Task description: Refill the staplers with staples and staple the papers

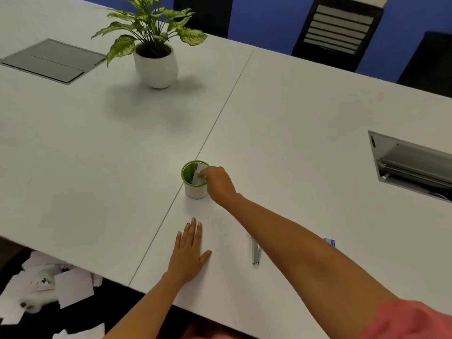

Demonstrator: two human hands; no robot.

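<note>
Fingers of the right hand (219,183) pinch a white paper (199,176) that sticks out of a green cup (194,179) on the white desk (305,133). The left hand (189,250) lies flat and open on the desk, holding nothing. A silver stapler part (255,250) lies near the right arm. More papers (49,287) lie on the floor.

white table (305,123) (blue wall (264,18) behind)
</note>
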